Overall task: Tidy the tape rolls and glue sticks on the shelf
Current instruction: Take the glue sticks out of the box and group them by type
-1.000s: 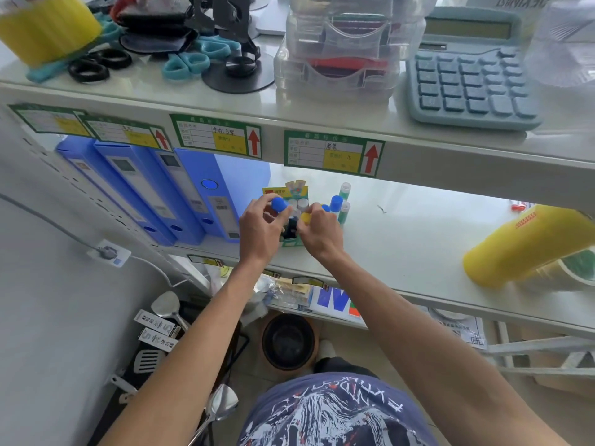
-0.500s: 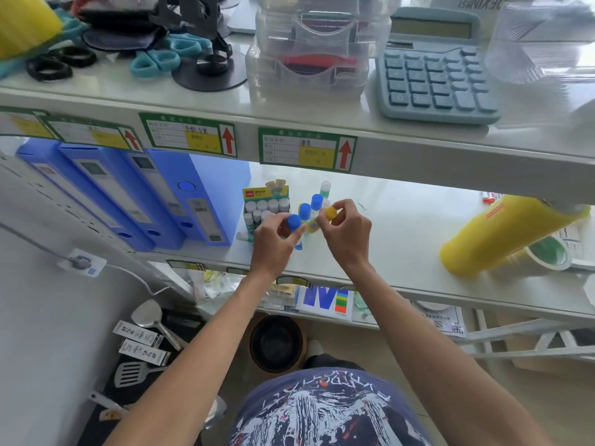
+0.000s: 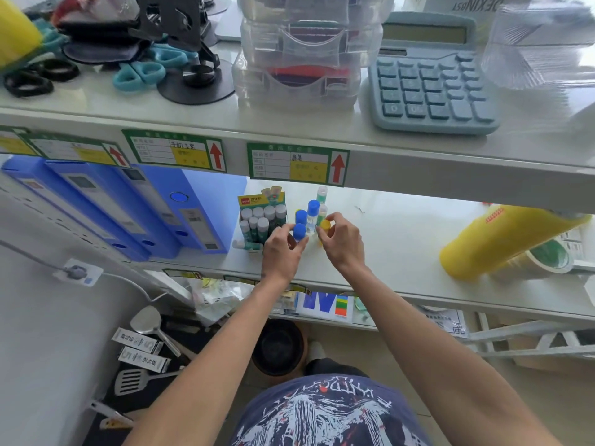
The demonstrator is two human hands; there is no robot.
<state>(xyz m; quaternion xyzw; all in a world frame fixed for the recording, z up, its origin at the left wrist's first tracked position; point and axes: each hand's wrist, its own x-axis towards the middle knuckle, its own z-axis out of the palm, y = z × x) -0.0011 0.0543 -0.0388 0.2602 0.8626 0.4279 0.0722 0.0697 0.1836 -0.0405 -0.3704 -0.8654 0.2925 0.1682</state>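
Loose glue sticks are standing upright on the middle shelf [image 3: 402,239], just right of the display box of glue sticks [image 3: 262,217], which is serving here as the landmark. The left hand [image 3: 281,249] is pinching a blue-capped glue stick [image 3: 299,232] between thumb and fingers, closest to the box's right side. The right hand [image 3: 343,243] is closing its fingers [image 3: 335,220] around a yellow-capped glue stick [image 3: 325,225], slightly farther right of the box. Two more blue-capped sticks [image 3: 307,212] and a pale-capped stick [image 3: 321,194] are standing just behind the hands. The step in hand appears to be gathering the loose sticks into a group beside the box. The next move likely calls for setting both held sticks upright against their neighbours without toppling them. The tape rolls [image 3: 544,260], including a yellow stack lying on its side, are waiting far to the right of the box, untouched.
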